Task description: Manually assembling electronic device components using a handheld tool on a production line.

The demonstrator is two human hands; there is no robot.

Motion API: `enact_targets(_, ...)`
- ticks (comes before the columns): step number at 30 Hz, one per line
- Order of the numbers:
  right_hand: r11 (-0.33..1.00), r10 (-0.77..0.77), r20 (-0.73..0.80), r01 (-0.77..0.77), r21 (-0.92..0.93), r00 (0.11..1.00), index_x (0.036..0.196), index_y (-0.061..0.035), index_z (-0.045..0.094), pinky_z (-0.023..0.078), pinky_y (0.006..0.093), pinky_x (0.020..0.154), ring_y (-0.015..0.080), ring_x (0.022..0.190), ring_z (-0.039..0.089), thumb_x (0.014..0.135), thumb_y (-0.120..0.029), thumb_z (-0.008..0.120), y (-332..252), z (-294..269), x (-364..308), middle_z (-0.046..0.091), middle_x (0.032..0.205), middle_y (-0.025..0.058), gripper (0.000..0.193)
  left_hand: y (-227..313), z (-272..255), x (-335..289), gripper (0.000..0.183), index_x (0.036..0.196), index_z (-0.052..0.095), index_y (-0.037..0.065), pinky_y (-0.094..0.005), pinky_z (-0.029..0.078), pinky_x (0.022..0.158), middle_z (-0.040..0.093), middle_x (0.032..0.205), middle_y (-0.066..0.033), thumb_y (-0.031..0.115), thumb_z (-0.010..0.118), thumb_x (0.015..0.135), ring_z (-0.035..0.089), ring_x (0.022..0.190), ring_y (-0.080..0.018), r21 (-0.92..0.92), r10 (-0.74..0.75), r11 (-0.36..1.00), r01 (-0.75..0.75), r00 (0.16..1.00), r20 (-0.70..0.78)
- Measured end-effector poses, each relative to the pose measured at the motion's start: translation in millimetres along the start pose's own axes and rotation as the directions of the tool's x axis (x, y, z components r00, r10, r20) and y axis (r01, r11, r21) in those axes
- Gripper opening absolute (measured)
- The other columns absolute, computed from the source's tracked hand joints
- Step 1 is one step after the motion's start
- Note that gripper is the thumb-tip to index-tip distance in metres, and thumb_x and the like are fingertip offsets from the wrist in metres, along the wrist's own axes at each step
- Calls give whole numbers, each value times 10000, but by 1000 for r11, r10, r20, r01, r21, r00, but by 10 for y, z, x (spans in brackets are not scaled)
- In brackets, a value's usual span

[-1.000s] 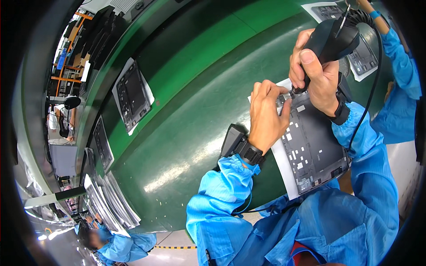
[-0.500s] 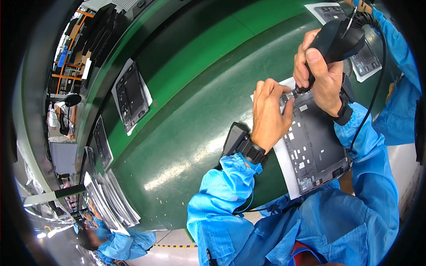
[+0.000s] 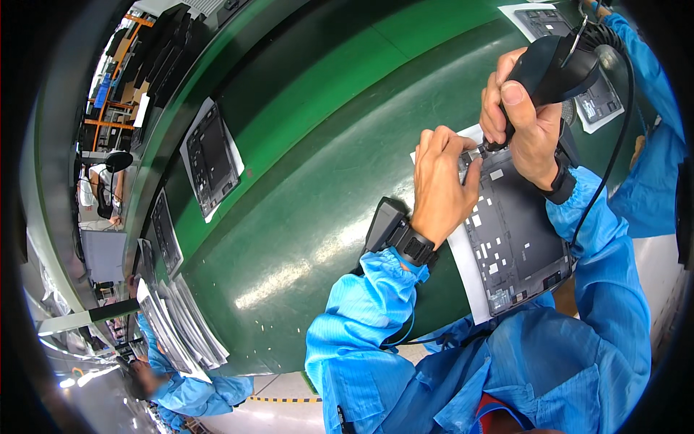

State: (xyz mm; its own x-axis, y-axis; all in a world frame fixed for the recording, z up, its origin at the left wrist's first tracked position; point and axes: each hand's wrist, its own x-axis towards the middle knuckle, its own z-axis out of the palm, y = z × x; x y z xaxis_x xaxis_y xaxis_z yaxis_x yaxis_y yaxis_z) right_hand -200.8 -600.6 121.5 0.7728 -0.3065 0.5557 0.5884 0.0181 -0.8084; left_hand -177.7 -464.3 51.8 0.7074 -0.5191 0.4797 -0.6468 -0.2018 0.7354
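Note:
A dark tablet-like housing (image 3: 526, 217) with several small white patches lies on a white sheet (image 3: 468, 278) on the green bench in front of me. My right hand (image 3: 531, 134) is wrapped round a black corded power screwdriver (image 3: 553, 72), held with its tip down at the housing's far left corner. At that same corner rests my left hand (image 3: 442, 181), thumb and fingers curled close to the tip. Whatever lies between those fingertips is too small to make out. Both wrists wear black straps, the left one with a box-shaped device (image 3: 387, 223).
Similar housings on sheets lie at the left (image 3: 211, 159) and far right (image 3: 596, 100). A stack of sheets or panels (image 3: 184, 325) stands at the bench's left end. The screwdriver's black cable (image 3: 627, 108) hangs by my right arm. Co-workers in blue are at right and lower left.
Both hands and the screwdriver stay at the same corner of the housing, with only a slight shift in view. The co-worker at the lower left has moved a little.

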Motion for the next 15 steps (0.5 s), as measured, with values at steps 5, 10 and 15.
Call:
enact_targets(5,1000,2,-17,-2,15,1000,851,-51,535,358,234,458,58,457,429,1042,-210,624,1,7,0,468,570,-24,263,8,-5,4,235,982,694,7,-426,449,820,607,953,-121,17,784,766,548,938,-326,13,2,1000,-1,1000,-4)
enact_targets(10,1000,9,-3,-9,11,1000,847,-54,530,352,237,453,57,459,428,1039,-199,626,-6,8,6,470,576,-25,259,3,5,3,234,984,693,7,-423,448,823,605,947,-121,17,783,768,547,935,-325,-2,5,1000,-5,1000,-9)
enact_targets(15,1000,0,-17,1,22,1000,858,-48,536,349,237,452,55,456,420,1041,-181,621,11,38,0,469,583,-27,241,5,4,7,234,982,693,4,-423,448,820,602,941,-123,14,782,766,546,932,-325,-9,-2,1000,2,1000,-11)
